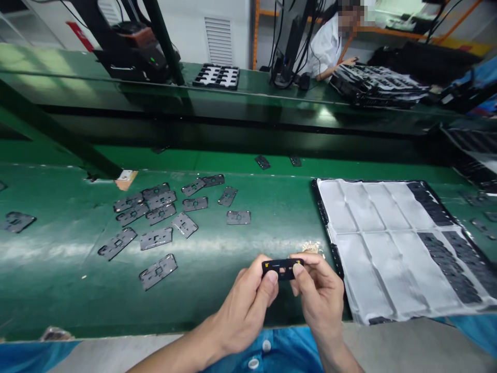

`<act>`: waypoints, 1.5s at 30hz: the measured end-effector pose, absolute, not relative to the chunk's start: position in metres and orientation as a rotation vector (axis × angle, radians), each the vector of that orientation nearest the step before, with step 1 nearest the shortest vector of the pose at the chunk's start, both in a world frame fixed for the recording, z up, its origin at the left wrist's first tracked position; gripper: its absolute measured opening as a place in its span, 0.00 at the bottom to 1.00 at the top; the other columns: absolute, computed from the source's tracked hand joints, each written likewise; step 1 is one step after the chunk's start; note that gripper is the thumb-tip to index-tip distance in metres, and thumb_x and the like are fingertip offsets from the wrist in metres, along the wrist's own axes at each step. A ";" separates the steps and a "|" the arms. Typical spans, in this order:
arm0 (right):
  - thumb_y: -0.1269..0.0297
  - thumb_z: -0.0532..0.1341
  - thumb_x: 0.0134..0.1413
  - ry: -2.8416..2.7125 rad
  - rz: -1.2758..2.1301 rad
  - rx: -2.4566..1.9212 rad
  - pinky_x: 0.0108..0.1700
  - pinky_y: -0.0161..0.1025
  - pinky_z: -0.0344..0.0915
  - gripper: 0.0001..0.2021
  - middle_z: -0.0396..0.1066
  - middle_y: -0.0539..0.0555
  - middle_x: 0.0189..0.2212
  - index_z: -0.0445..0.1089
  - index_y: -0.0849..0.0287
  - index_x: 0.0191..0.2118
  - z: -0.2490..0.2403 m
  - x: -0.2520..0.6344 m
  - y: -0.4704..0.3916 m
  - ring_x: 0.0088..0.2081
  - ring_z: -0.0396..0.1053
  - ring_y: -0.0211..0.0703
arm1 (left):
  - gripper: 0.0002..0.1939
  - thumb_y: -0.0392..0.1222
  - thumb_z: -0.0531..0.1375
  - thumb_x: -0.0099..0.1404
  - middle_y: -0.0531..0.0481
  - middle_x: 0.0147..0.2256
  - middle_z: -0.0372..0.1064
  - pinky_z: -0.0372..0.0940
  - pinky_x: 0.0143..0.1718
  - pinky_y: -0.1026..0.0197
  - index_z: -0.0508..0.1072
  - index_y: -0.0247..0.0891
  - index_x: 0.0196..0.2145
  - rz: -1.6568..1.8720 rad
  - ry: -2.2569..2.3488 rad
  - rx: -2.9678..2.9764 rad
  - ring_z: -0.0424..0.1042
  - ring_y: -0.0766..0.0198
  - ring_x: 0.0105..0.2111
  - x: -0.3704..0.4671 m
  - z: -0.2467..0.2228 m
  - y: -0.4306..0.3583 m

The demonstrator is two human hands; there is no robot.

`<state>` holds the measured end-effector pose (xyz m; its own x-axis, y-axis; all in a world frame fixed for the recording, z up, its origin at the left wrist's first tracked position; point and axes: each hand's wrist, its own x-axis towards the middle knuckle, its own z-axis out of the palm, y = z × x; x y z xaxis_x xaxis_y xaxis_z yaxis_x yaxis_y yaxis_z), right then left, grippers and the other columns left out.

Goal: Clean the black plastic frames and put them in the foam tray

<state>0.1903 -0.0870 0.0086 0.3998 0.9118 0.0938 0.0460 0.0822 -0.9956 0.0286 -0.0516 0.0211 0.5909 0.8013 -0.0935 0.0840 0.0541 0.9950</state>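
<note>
Between both hands, close to the table's near edge, is a small flat black plastic part (283, 269) with cut-outs and two yellow spots near its ends. My left hand (248, 300) pinches its left end, thumb in front. The right end is gripped by my right hand (320, 290), its thumb over the yellow spot there. Several similar dark plastic parts (159, 238) lie scattered to the left on the green table (209, 290). Just beyond my right hand sits a little heap of pale bits (312, 247).
At right lies a tray (373, 259) with a whitish liner; stacked black parts (450, 264) fill some compartments. A green post (58, 129) slants down at left. Behind runs a raised shelf (233, 98) with a black-and-white tray (216, 76). A person in white (326, 46) sits beyond it.
</note>
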 end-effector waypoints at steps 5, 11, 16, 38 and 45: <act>0.62 0.65 0.68 -0.985 0.822 -1.318 0.22 0.30 0.66 0.05 0.70 0.47 0.23 0.79 0.55 0.42 0.012 0.187 -0.089 0.20 0.67 0.34 | 0.18 0.51 0.46 0.83 0.58 0.25 0.60 0.56 0.30 0.63 0.64 0.40 0.37 0.670 0.812 1.377 0.58 0.69 0.24 0.028 0.022 -0.055; 0.63 0.65 0.68 -0.993 0.816 -1.306 0.21 0.29 0.64 0.05 0.68 0.46 0.22 0.79 0.55 0.40 0.013 0.187 -0.090 0.18 0.66 0.33 | 0.18 0.51 0.47 0.83 0.58 0.26 0.60 0.57 0.31 0.63 0.62 0.40 0.36 0.670 0.807 1.364 0.59 0.69 0.25 0.026 0.022 -0.057; 0.63 0.65 0.68 -0.975 0.833 -1.282 0.21 0.28 0.64 0.06 0.68 0.47 0.22 0.80 0.55 0.40 0.013 0.187 -0.091 0.19 0.66 0.33 | 0.18 0.51 0.46 0.83 0.56 0.29 0.63 0.57 0.32 0.63 0.65 0.40 0.38 0.628 0.833 1.394 0.60 0.68 0.27 0.025 0.022 -0.058; 0.60 0.66 0.69 -0.853 0.988 -1.241 0.21 0.26 0.61 0.07 0.67 0.47 0.28 0.78 0.56 0.38 0.000 0.188 -0.094 0.20 0.63 0.28 | 0.18 0.51 0.43 0.83 0.53 0.33 0.67 0.56 0.33 0.59 0.65 0.41 0.40 0.540 0.914 1.561 0.65 0.62 0.31 0.021 0.025 -0.062; 0.60 0.67 0.68 -0.782 1.023 -1.206 0.19 0.26 0.56 0.09 0.69 0.47 0.30 0.75 0.56 0.35 -0.001 0.186 -0.094 0.19 0.59 0.27 | 0.18 0.50 0.42 0.83 0.52 0.32 0.66 0.57 0.34 0.59 0.64 0.42 0.39 0.523 0.948 1.621 0.64 0.61 0.31 0.020 0.026 -0.062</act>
